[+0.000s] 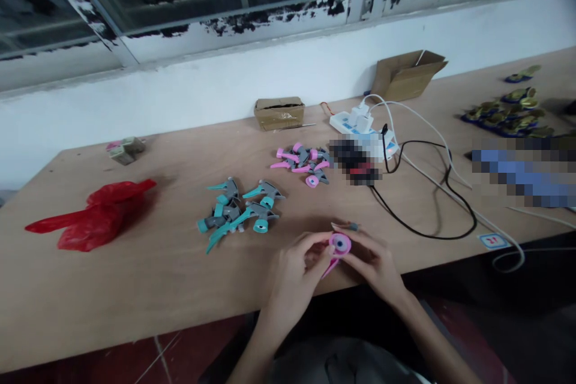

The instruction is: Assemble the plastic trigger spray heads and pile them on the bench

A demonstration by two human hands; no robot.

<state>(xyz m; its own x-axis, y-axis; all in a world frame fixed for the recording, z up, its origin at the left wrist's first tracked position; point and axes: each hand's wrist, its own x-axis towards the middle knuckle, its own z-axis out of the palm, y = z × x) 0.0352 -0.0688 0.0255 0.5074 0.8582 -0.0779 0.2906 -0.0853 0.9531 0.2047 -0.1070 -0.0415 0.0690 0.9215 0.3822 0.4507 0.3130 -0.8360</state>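
Observation:
Both of my hands hold one pink spray-trigger head (339,245) just above the near edge of the wooden table (148,276). My left hand (294,273) grips it from the left with fingers curled. My right hand (371,258) pinches it from the right. The pink cap's round opening faces the camera. Beyond my hands lies a pile of several teal and grey trigger heads (240,210), and further back a smaller pile of pink and grey trigger heads (303,163).
A crumpled red plastic bag (96,213) lies at the left. A white power strip (362,126) with plugs, black and white cables (443,192), two cardboard boxes (279,113) and gold-and-blue parts (508,114) sit at the back right. A window wall stands behind.

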